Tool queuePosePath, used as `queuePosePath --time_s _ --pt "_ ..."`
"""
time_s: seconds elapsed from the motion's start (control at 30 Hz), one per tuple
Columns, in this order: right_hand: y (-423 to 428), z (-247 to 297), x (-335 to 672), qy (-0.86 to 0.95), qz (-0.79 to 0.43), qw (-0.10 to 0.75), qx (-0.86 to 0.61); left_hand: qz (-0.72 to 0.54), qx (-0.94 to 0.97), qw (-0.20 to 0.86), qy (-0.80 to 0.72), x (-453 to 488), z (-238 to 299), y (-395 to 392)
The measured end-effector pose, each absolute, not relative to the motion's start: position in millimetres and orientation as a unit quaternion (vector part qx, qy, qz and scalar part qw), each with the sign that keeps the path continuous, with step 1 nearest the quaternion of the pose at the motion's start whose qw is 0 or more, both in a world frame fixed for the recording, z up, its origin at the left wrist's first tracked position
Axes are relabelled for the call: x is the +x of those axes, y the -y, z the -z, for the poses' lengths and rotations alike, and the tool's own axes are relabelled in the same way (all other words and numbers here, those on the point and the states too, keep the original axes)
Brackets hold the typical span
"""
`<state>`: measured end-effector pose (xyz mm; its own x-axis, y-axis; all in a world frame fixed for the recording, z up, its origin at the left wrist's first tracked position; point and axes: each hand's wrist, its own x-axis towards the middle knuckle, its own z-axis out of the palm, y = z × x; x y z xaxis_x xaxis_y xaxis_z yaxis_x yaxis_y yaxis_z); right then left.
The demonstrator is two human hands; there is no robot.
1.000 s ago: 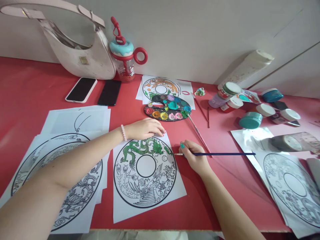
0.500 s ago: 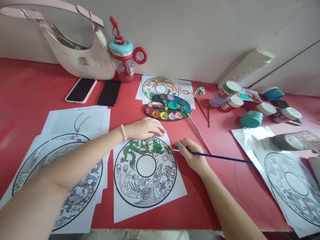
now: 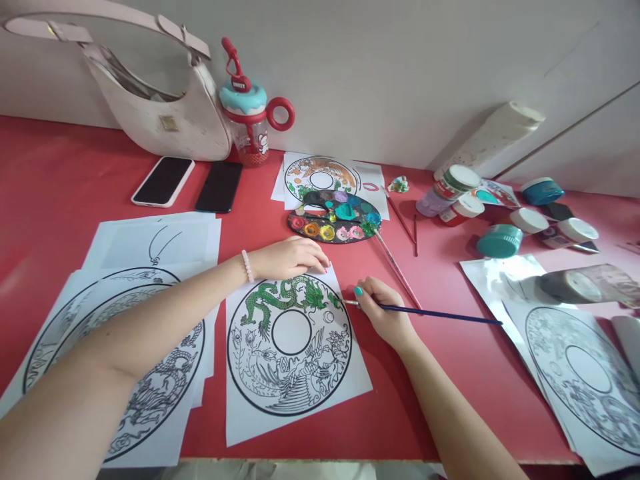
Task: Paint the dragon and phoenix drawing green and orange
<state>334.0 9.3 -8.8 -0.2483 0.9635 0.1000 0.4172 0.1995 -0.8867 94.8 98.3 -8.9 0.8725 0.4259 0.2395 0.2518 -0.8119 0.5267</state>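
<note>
My right hand (image 3: 384, 312) is closed round a paintbrush (image 3: 440, 313) with a long dark blue handle. Its tip touches the right upper edge of a printed drawing sheet (image 3: 295, 393), by the green dragon's end. The round drawing holds a dragon painted green and an uncoloured phoenix below, about a blank centre ring. Flat on the top edge of that sheet lies my left hand (image 3: 297, 257), fingers stretched out, holding nothing. Just beyond it is a black paint palette (image 3: 320, 219) with several colours; a second brush (image 3: 397, 267) leans on its green well.
Printed sheets (image 3: 150, 440) are stacked on the left, more sheets (image 3: 575, 353) on the right. Several paint jars (image 3: 500, 240) stand at back right. Two phones (image 3: 164, 181), a cup with a straw (image 3: 250, 127) and a handbag (image 3: 165, 127) are at back left.
The view has shifted very slightly. My right hand and the brush stay at almost the same spot on the drawing; my left hand has not moved.
</note>
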Motion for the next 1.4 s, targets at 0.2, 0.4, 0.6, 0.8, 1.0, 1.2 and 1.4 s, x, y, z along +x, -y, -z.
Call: queuePosePath --time_s 0.2,0.4,0.6,0.8,1.0,1.2,1.4 --pt "-10.0 9.6 334.0 0.692 -0.382 0.351 -0.503 -0.18 0.935 0.244 -0.182 94.8 10.2 -98.5" --pt "-10.0 10.0 334.4 0.687 -0.383 0.353 -0.507 -0.178 0.936 0.244 -0.183 94.9 9.5 -98.6" --pt "-9.2 9.0 335.3 0.689 -0.397 0.344 -0.5 -0.176 0.936 0.243 -0.185 94.7 8.6 -98.0" --pt "-9.0 8.5 336.4 0.686 -0.395 0.345 -0.505 -0.173 0.935 0.248 -0.184 94.9 7.4 -97.9" --pt "-9.6 8.6 335.1 0.688 -0.396 0.346 -0.5 -0.17 0.933 0.254 -0.19 94.6 7.0 -97.4" --pt "-9.5 10.3 334.2 0.692 -0.389 0.35 -0.497 -0.167 0.93 0.261 -0.198 94.4 6.6 -96.5" --pt "-10.2 9.4 333.5 0.693 -0.385 0.352 -0.498 -0.171 0.929 0.263 -0.198 94.0 6.6 -96.4"
